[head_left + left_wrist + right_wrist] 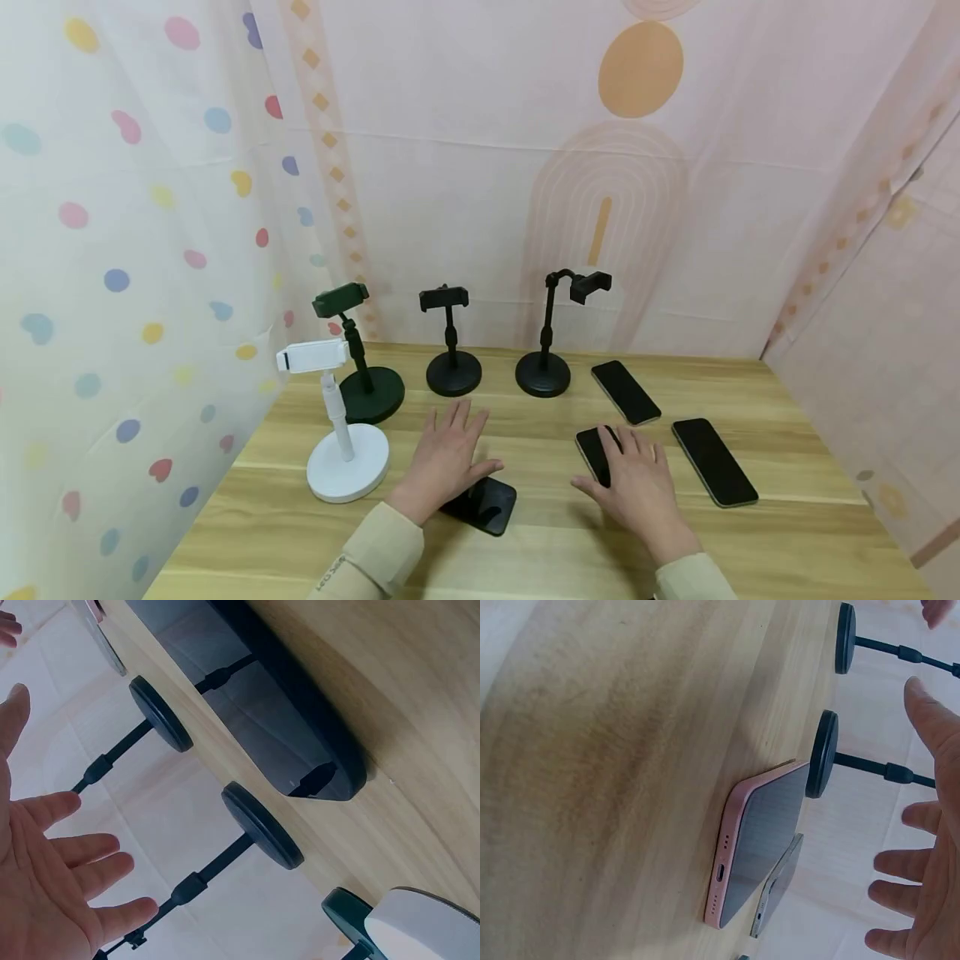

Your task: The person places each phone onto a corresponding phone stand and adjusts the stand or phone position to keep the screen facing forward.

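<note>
My left hand (pixel 444 467) is spread over a black smartphone (pixel 493 508) and hides part of it; in the left wrist view the fingers are apart and nothing is in them. The dark screen of that phone (pixel 247 697) mirrors a stand. On the other side, my right hand (pixel 641 487) hovers with fingers spread over a second smartphone (pixel 591 450), covering its right part in the head view. From the right wrist view this phone (pixel 757 832) has a pink edge and lies flat, screen up, with the palm and fingers raised off it.
Four phone stands line the left and back: white (pixel 348 467), dark green (pixel 375 396), and two black ones (pixel 453 375), the right one (pixel 543 375) with a bent neck. Two more phones lie at right, one behind (pixel 626 392), one outermost (pixel 715 462). Patterned curtains (pixel 450 167) surround the wooden table.
</note>
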### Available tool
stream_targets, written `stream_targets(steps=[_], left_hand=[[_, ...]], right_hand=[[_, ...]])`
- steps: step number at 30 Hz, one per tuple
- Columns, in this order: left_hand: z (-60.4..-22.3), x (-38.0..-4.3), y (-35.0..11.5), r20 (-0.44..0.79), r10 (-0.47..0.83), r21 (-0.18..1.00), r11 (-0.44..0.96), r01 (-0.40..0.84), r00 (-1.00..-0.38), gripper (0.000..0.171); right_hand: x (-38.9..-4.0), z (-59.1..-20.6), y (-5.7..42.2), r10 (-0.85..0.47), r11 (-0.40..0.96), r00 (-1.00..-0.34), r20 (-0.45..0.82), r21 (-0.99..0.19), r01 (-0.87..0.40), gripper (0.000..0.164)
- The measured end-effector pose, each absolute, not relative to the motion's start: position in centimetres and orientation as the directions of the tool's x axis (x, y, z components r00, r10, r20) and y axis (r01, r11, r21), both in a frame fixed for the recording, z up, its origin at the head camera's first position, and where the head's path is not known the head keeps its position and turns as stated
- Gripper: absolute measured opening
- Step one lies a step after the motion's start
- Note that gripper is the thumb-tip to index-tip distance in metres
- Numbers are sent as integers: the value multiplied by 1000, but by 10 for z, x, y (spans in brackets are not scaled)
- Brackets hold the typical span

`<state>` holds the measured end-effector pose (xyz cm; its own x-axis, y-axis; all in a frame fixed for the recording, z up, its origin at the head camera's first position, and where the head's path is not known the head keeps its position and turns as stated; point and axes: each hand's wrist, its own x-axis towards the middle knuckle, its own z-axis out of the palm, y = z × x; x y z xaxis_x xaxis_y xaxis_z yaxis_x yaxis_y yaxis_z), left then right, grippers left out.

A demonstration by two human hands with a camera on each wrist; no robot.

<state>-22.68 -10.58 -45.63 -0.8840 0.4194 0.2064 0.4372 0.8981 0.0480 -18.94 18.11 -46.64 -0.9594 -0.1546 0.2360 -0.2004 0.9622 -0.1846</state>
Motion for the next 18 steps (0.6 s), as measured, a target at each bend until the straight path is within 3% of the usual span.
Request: stream_targets(steps=[8,18], left_hand=[[-456,-228,-107,160,446,75,884,462,-881,67],[-452,-228,-105,131,466,77,875,477,-875,53]], right_hand=[[-188,-463,181,-176,961,-956,235,-168,-218,76],[-187,-455,183,-166,964,-978,129,-187,-188,56]])
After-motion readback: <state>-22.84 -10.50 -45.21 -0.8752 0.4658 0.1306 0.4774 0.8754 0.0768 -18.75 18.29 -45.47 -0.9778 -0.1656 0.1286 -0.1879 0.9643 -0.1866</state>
